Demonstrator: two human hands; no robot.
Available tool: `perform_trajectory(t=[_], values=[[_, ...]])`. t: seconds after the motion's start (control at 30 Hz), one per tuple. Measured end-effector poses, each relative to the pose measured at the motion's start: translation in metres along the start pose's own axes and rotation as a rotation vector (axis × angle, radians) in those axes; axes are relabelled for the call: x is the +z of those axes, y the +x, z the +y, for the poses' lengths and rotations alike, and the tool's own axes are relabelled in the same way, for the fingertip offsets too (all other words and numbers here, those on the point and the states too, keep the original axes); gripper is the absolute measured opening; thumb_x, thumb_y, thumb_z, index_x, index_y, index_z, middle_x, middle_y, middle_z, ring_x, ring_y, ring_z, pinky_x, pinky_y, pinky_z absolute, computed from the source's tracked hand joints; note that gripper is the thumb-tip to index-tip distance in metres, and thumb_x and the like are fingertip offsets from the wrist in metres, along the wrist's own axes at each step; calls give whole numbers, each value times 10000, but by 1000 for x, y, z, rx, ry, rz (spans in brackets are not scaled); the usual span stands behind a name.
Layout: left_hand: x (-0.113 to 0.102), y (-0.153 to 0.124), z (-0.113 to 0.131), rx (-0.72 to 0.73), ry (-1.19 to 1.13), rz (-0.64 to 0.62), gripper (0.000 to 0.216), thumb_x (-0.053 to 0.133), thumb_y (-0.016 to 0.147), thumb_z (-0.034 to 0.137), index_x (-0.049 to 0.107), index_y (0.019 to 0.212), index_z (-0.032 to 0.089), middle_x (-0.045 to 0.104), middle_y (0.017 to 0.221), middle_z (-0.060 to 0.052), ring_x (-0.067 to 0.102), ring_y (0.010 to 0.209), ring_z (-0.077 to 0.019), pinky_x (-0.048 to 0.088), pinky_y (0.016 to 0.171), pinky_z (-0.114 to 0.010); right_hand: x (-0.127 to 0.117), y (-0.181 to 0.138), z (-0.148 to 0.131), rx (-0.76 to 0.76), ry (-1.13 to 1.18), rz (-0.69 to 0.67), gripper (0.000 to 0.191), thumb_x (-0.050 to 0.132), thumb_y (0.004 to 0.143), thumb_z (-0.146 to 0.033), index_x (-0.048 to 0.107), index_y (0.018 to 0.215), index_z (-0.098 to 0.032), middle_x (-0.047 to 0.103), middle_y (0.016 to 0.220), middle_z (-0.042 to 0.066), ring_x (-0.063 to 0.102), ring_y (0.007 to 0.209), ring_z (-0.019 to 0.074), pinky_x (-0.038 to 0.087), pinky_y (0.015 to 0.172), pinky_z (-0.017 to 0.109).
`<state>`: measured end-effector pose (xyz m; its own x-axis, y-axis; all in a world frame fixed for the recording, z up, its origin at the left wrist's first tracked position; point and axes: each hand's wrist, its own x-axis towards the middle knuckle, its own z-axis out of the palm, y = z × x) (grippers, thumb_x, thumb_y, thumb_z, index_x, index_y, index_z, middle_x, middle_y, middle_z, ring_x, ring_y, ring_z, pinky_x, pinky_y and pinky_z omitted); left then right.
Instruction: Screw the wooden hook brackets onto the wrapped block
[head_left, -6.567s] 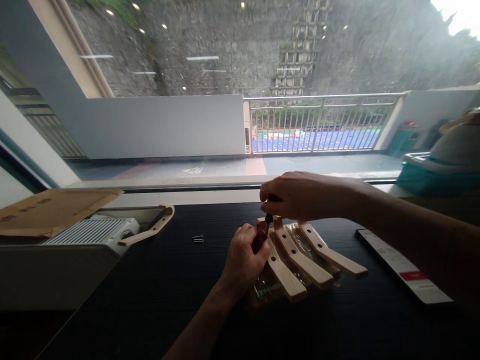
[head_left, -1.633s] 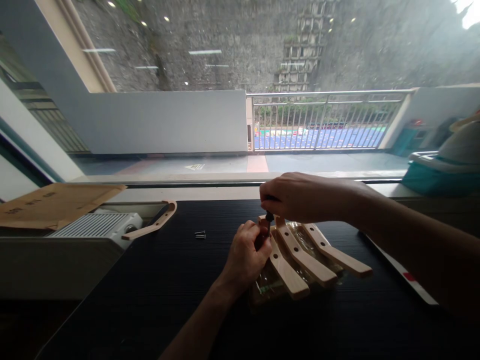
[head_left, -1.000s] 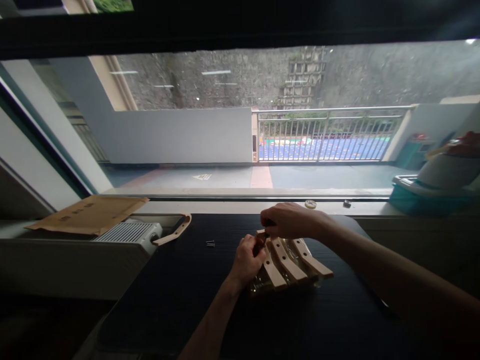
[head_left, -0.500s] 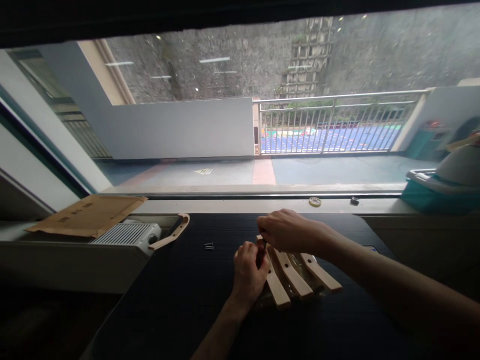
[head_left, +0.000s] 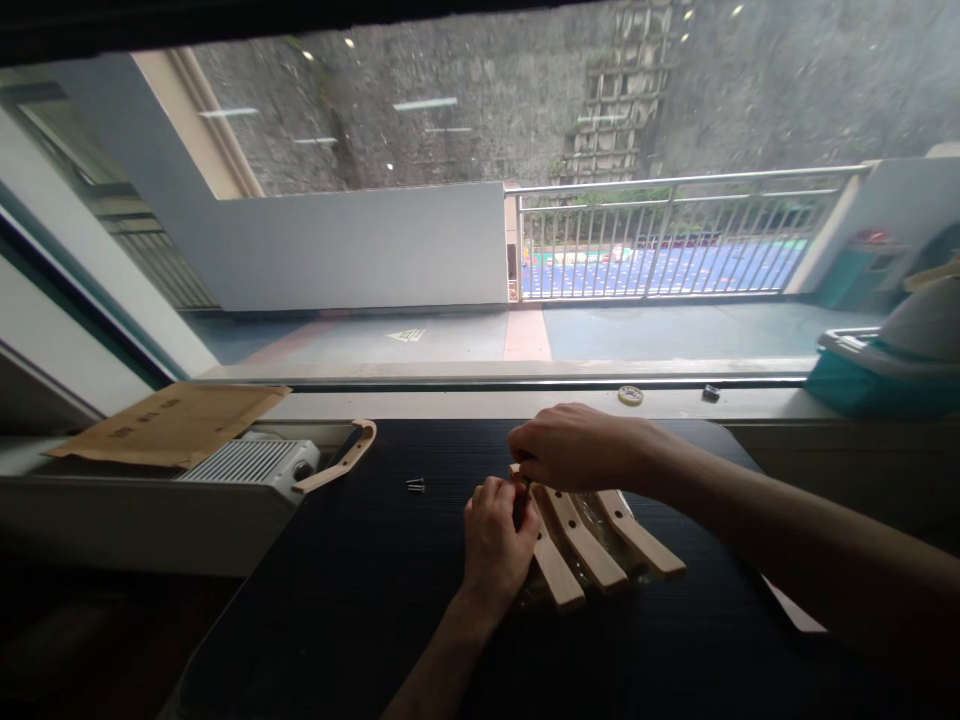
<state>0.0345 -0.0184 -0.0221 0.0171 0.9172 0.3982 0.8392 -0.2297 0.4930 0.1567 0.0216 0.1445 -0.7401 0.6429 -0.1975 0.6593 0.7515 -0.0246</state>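
Observation:
Three pale wooden slats (head_left: pixel 589 535) fan out over a clear plastic bag on a black table (head_left: pixel 360 600). My left hand (head_left: pixel 495 540) is closed round the near-left end of the slats. Just above it, my right hand (head_left: pixel 570 452) is closed with its fingertips down at the same joint; earlier frames show a small dark tool in it, now hidden by the fingers. A pair of small screws (head_left: pixel 415 485) lies on the table to the left of my hands.
A curved wooden piece (head_left: pixel 341 462) leans at the table's far-left corner beside a white radiator (head_left: pixel 247 465) with cardboard (head_left: pixel 169 422) on it. A teal container (head_left: pixel 877 375) stands at the right. A tape roll (head_left: pixel 630 395) lies on the sill.
The camera has pulled back and tilted, so the hands look smaller and a dark edge shows at the top. Both hands stay closed at the slats' joint.

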Motion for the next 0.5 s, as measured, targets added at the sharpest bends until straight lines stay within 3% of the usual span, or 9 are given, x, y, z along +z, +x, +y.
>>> perform_trajectory(t=[0.1,0.27,0.5], values=[[1,-1,0,-8,-2,9,73,497,798,172,565,825,178,557,837,-45,520,826,-217,430,772,-390,1,3,-4,0,-22,-31,193,446,846,-196,625,826,-126,637,730,62,521,593,114,276,505,238],[3,-1,-2,9,-45,22,74,496,801,172,564,830,179,558,837,-45,521,823,-211,435,766,-382,11,5,-6,41,13,41,203,421,865,-214,602,816,-135,616,682,37,490,542,104,268,484,234],[2,-2,-2,22,-61,38,58,503,792,168,558,799,184,560,822,-39,531,814,-207,443,742,-366,2,3,-2,29,24,24,228,454,834,-285,632,882,-151,644,755,59,518,626,131,285,515,246]])
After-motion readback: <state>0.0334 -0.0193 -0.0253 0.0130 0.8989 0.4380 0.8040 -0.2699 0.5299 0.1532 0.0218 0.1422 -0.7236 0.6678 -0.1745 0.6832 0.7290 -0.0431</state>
